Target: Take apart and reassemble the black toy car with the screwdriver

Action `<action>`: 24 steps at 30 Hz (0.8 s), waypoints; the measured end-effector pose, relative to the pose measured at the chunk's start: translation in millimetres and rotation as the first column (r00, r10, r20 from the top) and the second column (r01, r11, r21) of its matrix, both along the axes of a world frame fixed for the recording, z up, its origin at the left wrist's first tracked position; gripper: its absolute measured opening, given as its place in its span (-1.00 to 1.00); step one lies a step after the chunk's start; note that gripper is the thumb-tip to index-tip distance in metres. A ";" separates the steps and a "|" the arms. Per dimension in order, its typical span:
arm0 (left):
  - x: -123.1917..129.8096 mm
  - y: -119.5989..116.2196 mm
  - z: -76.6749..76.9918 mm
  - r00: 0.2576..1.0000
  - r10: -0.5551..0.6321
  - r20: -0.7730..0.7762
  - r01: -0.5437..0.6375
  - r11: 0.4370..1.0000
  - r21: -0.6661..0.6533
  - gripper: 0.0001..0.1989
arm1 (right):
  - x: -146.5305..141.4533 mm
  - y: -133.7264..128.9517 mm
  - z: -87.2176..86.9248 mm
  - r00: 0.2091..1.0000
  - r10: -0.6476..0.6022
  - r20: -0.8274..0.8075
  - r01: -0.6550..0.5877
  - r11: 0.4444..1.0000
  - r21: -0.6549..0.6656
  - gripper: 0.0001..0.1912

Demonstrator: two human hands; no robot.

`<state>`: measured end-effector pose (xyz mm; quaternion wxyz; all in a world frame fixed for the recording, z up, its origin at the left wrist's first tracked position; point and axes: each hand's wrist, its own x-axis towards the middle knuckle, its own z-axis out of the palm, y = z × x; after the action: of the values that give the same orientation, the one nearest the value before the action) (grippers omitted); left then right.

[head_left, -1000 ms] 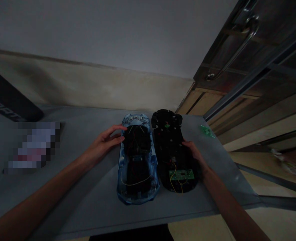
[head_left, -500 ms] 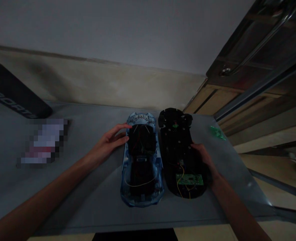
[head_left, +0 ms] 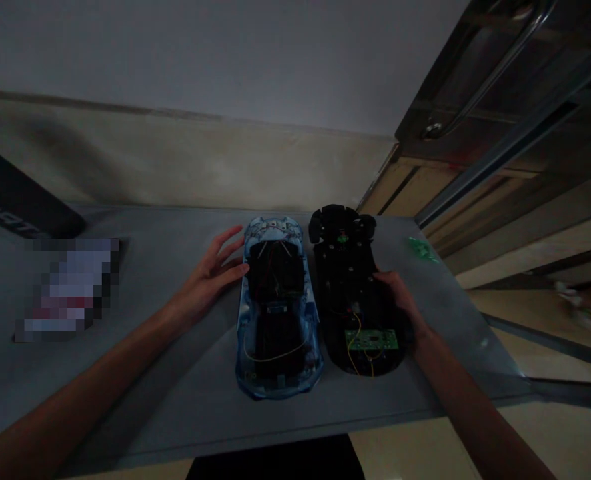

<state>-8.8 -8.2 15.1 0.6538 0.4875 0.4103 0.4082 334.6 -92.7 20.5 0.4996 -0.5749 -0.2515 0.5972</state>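
A blue toy car body shell lies with its hollow inside facing up, showing black inner parts and a thin pale wire. At its left edge, my left hand has its fingers spread, the thumb tip at the rim. Right beside the shell lies a black toy car chassis with a green circuit board and yellow wires at its near end. My right hand grips the chassis by its right edge, thumb on top; the other fingers are mostly hidden.
A grey table bears everything, with a wall behind it. A pixelated flat object and a black cylinder with lettering are at left. Near the right edge sits a small green packet. A door with a metal handle stands at right.
My left fingers have slid from over the shell's rim to its left side and spread apart. My right hand keeps its hold on the chassis. The whole view has shifted slightly.
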 end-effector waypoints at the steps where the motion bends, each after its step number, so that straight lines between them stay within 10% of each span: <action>1: -0.1 -0.1 -0.2 1.000 0.005 -0.009 -0.005 1.000 0.002 -0.13 | 0.3 0.2 -0.5 1.000 -0.004 0.011 0.004 1.000 0.002 -0.66; 24: 1.7 -0.8 -0.6 1.000 -0.004 -0.011 0.005 0.999 0.035 -0.27 | -3.1 3.1 2.5 0.998 0.025 -0.055 -0.022 0.998 0.053 -0.71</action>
<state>-7.1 -9.0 14.5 0.6438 0.5020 0.4054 0.4113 331.5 -89.6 23.0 0.5142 -0.5420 -0.2598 0.6118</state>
